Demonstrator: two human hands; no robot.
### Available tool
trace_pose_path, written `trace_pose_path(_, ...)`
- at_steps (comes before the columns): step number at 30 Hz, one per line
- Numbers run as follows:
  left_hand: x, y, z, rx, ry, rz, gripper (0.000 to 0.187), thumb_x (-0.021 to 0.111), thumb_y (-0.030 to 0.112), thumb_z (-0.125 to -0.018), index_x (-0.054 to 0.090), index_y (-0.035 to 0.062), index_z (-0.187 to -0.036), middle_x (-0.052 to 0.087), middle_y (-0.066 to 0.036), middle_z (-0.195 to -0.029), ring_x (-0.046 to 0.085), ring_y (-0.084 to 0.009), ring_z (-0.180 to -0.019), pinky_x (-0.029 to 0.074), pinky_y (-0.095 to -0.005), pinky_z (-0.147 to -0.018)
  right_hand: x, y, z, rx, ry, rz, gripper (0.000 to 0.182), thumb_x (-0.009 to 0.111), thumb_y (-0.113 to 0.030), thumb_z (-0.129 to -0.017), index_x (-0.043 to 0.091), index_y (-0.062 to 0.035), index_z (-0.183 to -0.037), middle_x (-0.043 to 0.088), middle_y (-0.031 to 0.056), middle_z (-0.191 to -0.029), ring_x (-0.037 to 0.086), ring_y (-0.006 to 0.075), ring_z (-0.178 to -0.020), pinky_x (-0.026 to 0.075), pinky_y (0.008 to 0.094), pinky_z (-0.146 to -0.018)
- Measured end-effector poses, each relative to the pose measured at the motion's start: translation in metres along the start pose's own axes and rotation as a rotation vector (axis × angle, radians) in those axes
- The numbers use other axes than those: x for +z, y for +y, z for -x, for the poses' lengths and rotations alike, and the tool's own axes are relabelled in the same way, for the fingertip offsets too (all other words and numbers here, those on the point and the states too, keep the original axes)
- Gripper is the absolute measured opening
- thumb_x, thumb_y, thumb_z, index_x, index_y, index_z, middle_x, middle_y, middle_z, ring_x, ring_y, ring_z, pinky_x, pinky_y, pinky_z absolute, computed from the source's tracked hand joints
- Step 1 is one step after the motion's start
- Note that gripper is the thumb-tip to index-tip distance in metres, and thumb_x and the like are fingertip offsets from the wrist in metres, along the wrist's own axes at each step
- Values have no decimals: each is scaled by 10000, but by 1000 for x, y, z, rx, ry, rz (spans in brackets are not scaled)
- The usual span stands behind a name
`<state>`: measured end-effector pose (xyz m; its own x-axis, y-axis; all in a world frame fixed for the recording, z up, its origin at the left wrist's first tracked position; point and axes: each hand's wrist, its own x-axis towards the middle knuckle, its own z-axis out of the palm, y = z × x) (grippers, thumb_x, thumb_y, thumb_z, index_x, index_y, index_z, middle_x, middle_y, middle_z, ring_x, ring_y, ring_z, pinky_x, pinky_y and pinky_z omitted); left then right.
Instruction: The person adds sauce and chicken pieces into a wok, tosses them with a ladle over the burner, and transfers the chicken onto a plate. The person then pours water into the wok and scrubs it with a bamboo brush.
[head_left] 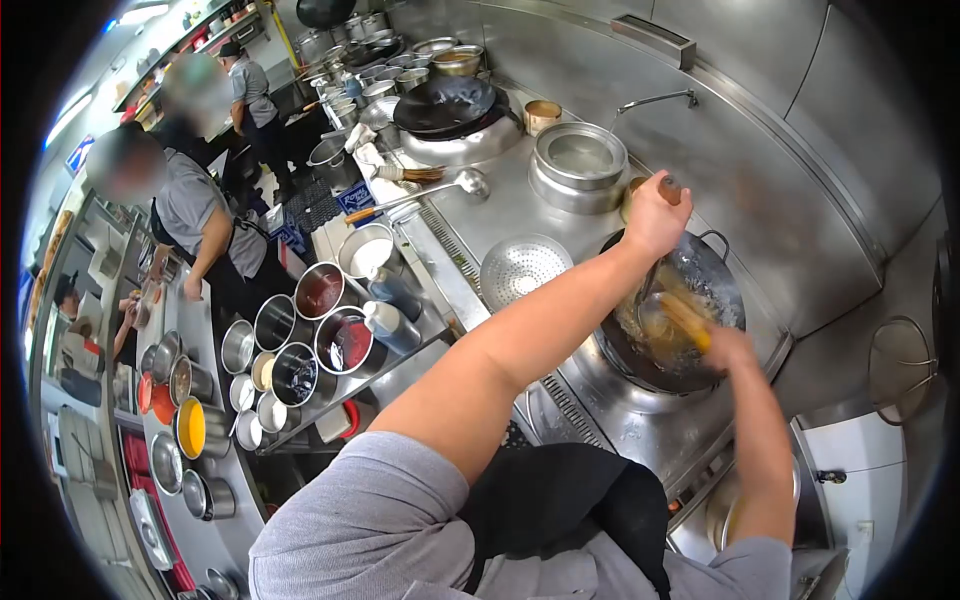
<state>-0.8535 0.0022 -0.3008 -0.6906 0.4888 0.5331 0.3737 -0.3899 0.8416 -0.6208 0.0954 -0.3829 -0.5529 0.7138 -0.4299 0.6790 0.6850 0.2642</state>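
Note:
My left hand (pixel 658 214) is closed around the brown handle of a ladle (pixel 671 189), held above the far rim of a dark wok (pixel 735 285). The ladle's shaft drops into the wok, where its round head is blurred. Inside are cloudy liquid and foam (pixel 655 340). My right hand (pixel 731 352) is at the wok's near right side, fingers wrapped round a yellow-orange stick-like thing (pixel 686 320) that slants over the liquid. Motion blur hides the kind of that thing and its far end.
Left of the wok lie a perforated strainer (pixel 522 268) and another ladle (pixel 470 184). A round pot (pixel 580 158) sits under a tap (pixel 660 100); a second wok (pixel 450 105) stands farther back. Sauce pots (pixel 322 290) and squeeze bottles (pixel 392 325) fill the left shelf. A co-worker (pixel 190 205) stands beyond.

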Motion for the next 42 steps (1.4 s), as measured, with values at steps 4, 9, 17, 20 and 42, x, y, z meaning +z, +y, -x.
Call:
trace_pose_path(4, -8, 3, -7, 12, -67, -9, 178, 654, 106, -848, 551, -11, -762, 588, -87, -651, 536, -158, -612, 465, -346, -607, 52, -33, 1, -28, -46, -76, 849, 715, -222, -701, 372, -304, -1473, 707, 150, -1055, 688, 302, -981, 543, 431, -838)
trace_pose_path(9, -4, -1, -21, 18, -16, 1, 173, 663, 122, -839, 576, -22, -796, 592, -114, -646, 547, -187, -587, 473, -358, -590, 20, 27, 6, 40, -79, 79, 725, 737, -226, -716, 474, -230, -1391, 704, 97, -1116, 669, 284, -1049, 532, 419, -852)
trace_pose_path(17, 7, 9, -44, -101, -270, 135, 252, 603, 147, -855, 594, -55, -1005, 647, -220, -719, 658, -332, -682, 534, -405, -648, 64, -69, -10, 130, -98, -141, 901, 756, -265, -699, 329, -257, -1493, 696, 152, -1112, 656, 316, -1076, 520, 447, -891)
trace_pose_path(20, -15, 16, -55, -206, -296, 162, 157, 596, 111, -849, 574, -22, -928, 642, -231, -728, 662, -389, -720, 526, -448, -656, 41, -3, -17, 5, -93, -76, 850, 757, -259, -698, 375, -261, -1456, 696, 154, -1110, 662, 331, -1054, 525, 465, -874)
trace_pose_path(42, 12, -34, -117, -206, -320, 146, 297, 634, 135, -851, 563, -36, -1082, 663, -288, -966, 619, -470, -968, 514, -492, -829, 62, -127, -68, 379, 48, -117, 430, 699, -314, -760, 653, -125, -1143, 720, 161, -1003, 700, 338, -945, 554, 462, -812)
